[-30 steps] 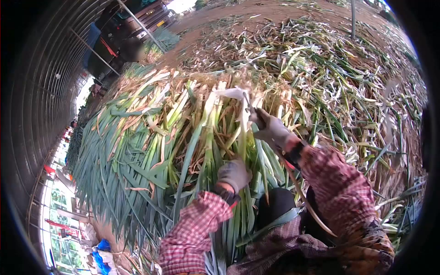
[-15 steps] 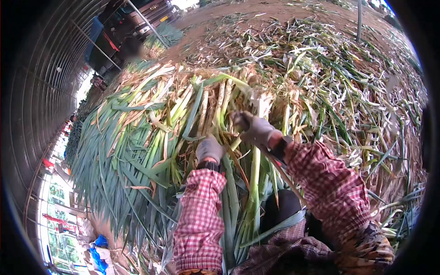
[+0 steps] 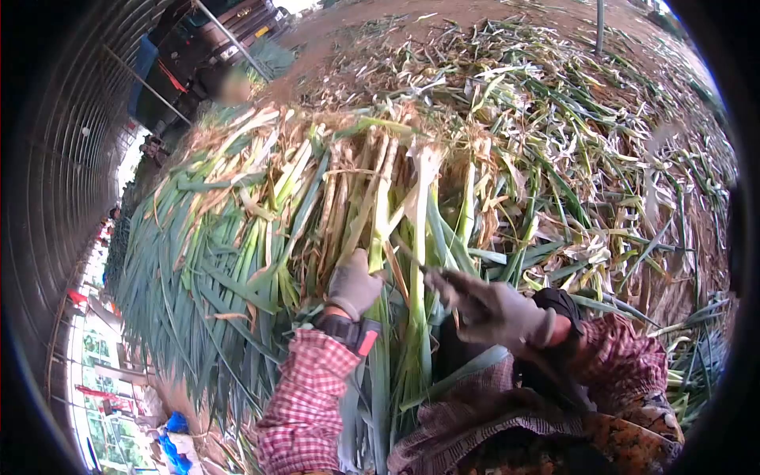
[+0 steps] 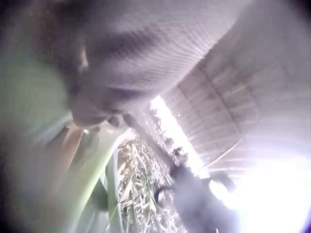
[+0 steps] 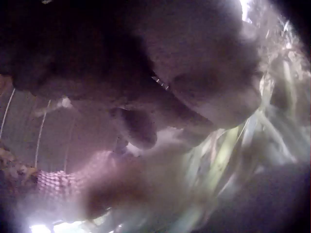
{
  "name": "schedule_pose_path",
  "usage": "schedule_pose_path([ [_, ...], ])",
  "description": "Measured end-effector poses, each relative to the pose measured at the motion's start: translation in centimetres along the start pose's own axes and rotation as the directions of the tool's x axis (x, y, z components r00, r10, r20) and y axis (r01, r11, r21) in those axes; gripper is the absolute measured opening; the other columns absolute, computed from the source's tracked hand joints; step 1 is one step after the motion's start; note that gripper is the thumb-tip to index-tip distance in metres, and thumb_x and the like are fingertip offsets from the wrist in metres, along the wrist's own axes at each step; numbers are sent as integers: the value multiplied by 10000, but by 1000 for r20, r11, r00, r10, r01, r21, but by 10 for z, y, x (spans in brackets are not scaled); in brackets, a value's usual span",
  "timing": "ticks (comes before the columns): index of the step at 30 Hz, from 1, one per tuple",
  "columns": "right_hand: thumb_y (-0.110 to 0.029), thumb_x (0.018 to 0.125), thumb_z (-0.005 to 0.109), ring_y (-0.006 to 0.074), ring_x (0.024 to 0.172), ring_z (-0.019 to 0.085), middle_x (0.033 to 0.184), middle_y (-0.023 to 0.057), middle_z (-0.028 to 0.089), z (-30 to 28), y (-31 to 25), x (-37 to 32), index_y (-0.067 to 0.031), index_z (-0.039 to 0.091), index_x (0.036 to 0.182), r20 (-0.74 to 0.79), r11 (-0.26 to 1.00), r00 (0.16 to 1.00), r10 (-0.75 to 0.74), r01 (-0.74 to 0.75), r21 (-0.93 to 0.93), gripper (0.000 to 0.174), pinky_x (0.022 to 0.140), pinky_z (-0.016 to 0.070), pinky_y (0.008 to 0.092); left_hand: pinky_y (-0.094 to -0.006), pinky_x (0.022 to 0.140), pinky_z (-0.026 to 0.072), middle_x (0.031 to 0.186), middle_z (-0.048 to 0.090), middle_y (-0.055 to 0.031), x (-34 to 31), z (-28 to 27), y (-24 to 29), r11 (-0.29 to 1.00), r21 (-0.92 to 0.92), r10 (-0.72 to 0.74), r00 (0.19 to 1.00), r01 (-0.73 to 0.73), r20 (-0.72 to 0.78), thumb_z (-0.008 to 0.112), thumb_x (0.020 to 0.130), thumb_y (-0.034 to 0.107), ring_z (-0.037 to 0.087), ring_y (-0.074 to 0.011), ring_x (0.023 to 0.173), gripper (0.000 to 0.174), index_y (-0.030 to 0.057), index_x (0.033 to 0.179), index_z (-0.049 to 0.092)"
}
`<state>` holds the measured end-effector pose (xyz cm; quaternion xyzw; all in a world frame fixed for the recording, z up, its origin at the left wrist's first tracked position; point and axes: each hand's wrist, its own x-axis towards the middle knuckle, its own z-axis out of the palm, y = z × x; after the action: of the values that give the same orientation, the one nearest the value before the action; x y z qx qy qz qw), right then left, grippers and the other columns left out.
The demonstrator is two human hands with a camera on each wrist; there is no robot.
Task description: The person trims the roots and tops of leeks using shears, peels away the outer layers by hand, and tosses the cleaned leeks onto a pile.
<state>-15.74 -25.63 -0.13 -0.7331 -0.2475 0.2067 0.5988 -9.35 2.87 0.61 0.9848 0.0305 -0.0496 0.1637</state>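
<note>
My gloved left hand (image 3: 356, 285) grips a green onion (image 3: 381, 198) at the lower part of its pale stalk, root end pointing away from me. Beside it on the right lies a cleaner, whiter green onion (image 3: 419, 237), with a frayed pale top. In my gloved right hand (image 3: 495, 310) I hold what looks like an air blow gun, its thin nozzle (image 4: 153, 143) showing in the left wrist view. The nozzle points left, close by the stalks near my left hand. The right wrist view is dark and blurred, with gloved fingers (image 5: 138, 128) across it.
A big heap of untrimmed green onions (image 3: 198, 261) spreads to my left, leaves toward me. Stripped leaves and peelings (image 3: 570, 158) cover the ground at the right and beyond. A metal pole (image 3: 229, 38) and a vehicle (image 3: 257, 17) stand far back. Ribbed sheeting curves up on the left.
My left hand has shifted left from the whiter green onion to another stalk. The right hand rose leftward, then dropped back toward me with the blow gun. Peel blowing at the stalk top is gone.
</note>
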Motion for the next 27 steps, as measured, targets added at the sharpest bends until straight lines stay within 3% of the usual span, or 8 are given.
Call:
schedule_pose_path([
  [5,-171,748,695,299,831,694,981,213,670,11,-23,-23,-61,305,1502,164,989,984,69,-45,-142,856,758,530,406,-335,779,523,904,705,-158,7,11,-62,945,-252,227,973,-207,52,625,896,103,677,-216,850,270,-22,1134,640],
  [6,-184,754,679,319,799,688,931,200,675,13,-29,-20,-60,318,1492,163,986,982,99,-74,-152,830,736,530,397,-390,809,531,965,689,-217,6,18,-67,933,-308,174,983,-185,-66,635,875,130,678,-360,910,200,26,1043,667],
  [10,-171,761,653,308,718,675,829,184,660,26,-30,-8,-68,304,1501,171,975,979,110,-73,-208,825,705,525,397,-420,771,522,944,669,-236,3,44,-67,959,-161,133,873,-233,-470,589,897,112,662,-391,896,161,44,1027,656],
  [14,-164,758,660,289,764,684,864,181,659,37,-21,6,-79,277,1516,152,977,985,77,-44,-209,853,725,529,384,-426,758,508,887,660,-231,14,40,-60,942,-336,-159,852,-21,-498,558,895,90,655,-391,860,131,51,974,655],
  [18,-148,744,671,300,852,691,953,188,673,33,-16,22,-97,245,1527,85,962,993,76,-51,-270,892,758,545,387,-446,714,496,883,657,-155,17,30,-66,979,-151,27,827,-135,-562,592,881,119,637,-357,795,72,103,939,634],
  [22,-152,797,671,335,891,692,998,205,674,21,-21,77,-116,262,1509,-54,907,986,155,-164,-387,821,792,555,419,-448,718,516,885,645,-140,-2,-3,-32,975,219,120,916,-36,-383,646,873,248,652,-332,815,135,129,922,605],
  [26,-168,834,669,295,893,699,1086,162,680,0,-12,149,-127,475,1352,-226,907,958,177,-248,-341,555,779,558,396,-444,798,530,1026,687,-194,-5,-12,-2,928,294,-210,973,228,-91,665,874,330,684,-350,941,322,76,1055,585],
  [27,-183,774,702,263,881,685,1037,147,681,-8,-2,165,-135,445,1409,-228,955,962,153,-203,-218,687,783,544,374,-446,805,528,1045,685,-206,-8,-11,7,923,300,-229,970,242,-79,680,862,345,683,-355,954,385,60,1091,559],
])
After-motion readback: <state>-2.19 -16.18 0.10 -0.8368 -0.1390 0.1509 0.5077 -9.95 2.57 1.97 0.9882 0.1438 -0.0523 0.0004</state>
